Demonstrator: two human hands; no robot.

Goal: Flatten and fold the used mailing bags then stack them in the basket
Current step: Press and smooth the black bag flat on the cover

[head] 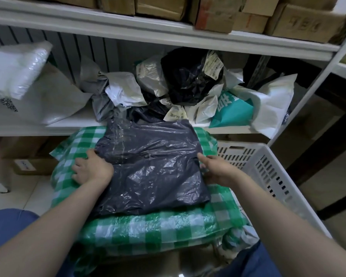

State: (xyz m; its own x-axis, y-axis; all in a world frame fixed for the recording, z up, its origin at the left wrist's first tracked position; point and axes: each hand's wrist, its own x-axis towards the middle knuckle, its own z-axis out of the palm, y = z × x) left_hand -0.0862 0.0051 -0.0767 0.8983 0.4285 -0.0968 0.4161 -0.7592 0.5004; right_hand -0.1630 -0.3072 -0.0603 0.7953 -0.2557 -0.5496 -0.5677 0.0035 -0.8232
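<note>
A folded dark navy mailing bag [152, 166] lies flat on top of a green-and-white checked bag [148, 230], which fills the white slotted basket [272, 172]. My left hand [91, 168] grips the navy bag's left edge, thumb on top. At the bag's right edge my right hand [218, 168] holds it with curled fingers. A heap of crumpled mailing bags [168, 90], grey, white, black and teal, sits on the shelf behind.
A white metal shelf [128, 33] above carries cardboard boxes [300, 23]. White bags [16, 70] lie at the shelf's left end. More boxes [28, 164] stand on the floor under the shelf at left. My knees in blue trousers frame the bottom corners.
</note>
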